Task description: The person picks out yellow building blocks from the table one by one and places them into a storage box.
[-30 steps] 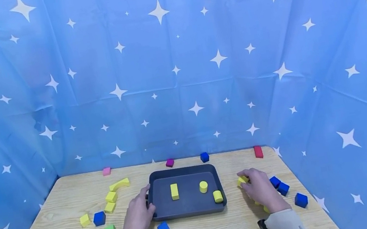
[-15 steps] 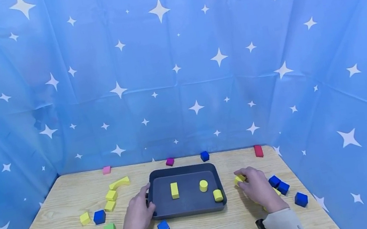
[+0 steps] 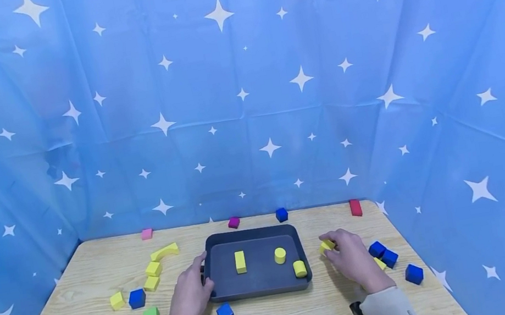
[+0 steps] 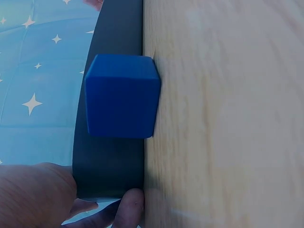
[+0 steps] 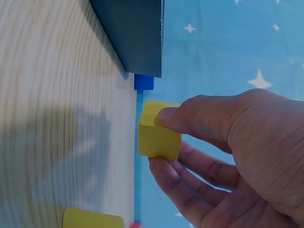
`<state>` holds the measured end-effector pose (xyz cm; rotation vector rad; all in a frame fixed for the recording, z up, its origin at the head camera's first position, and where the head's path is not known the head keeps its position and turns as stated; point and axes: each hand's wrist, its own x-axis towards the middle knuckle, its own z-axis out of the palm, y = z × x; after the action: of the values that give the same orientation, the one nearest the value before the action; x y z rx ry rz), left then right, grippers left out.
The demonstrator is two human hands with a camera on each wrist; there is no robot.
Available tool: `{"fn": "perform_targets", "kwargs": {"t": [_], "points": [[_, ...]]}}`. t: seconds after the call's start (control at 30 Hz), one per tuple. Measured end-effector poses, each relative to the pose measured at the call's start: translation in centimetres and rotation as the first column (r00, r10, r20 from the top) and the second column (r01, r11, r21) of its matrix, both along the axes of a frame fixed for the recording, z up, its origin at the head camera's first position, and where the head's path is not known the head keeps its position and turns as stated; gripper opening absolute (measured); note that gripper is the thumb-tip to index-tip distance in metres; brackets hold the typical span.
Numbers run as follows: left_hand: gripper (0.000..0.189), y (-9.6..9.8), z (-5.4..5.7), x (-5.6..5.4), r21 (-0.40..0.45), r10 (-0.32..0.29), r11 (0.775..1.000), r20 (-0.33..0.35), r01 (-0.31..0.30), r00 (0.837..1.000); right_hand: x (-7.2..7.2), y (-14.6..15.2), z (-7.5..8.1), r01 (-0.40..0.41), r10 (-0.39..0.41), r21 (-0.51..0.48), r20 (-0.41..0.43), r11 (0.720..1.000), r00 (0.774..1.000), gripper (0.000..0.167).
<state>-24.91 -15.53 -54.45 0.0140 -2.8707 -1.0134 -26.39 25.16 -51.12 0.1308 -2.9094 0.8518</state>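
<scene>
Cube (image 5: 159, 137) pinched in R hand (image 3: 352, 258); tray (image 3: 263, 284) to its left, gripped by L hand (image 3: 188, 297). Step: prob. transfer; next needs leftward carry.

A dark grey tray (image 3: 264, 282), rectangular with raised walls, lies flat with its long sides running left to right, its left end held by the left hand (image 3: 190, 295). Inside are a yellow oblong (image 3: 240, 262) left of centre and two yellow cylinders (image 3: 299, 269) at right. Right of it, the right hand (image 3: 351, 255) pinches a yellow cube-like block (image 5: 160, 141), raised.
</scene>
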Motion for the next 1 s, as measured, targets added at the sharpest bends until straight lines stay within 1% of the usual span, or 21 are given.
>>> {"fn": "perform_targets", "kwargs": {"t": [0.17, 0.43, 0.87, 1.0], "points": [[0.074, -0.1, -0.1, 0.0, -0.001, 0.006, 1.000, 0.008, -0.006, 1.000, 0.0, -0.2, 0.2, -0.003, 0.003, -0.001, 0.002, 1.000, 1.000, 0.039], [0.073, 0.0, -0.4, -0.1, 0.003, 0.006, 1.000, 0.001, -0.006, 1.000, 0.0, -0.8, 0.3, -0.009, 0.009, 0.012, -0.009, 1.000, 1.000, 0.038], [0.072, 0.0, 0.2, 0.2, 0.020, 0.007, 1.000, 0.006, -0.007, 1.000, -0.2, -2.9, 1.2, -0.047, 0.048, 0.024, -0.052, 0.999, 0.997, 0.038], [0.072, 0.0, 0.2, 0.1, 0.016, 0.006, 1.000, 0.005, -0.006, 1.000, -0.3, -3.5, 1.3, -0.058, 0.060, 0.024, -0.086, 0.998, 0.994, 0.037]]}}
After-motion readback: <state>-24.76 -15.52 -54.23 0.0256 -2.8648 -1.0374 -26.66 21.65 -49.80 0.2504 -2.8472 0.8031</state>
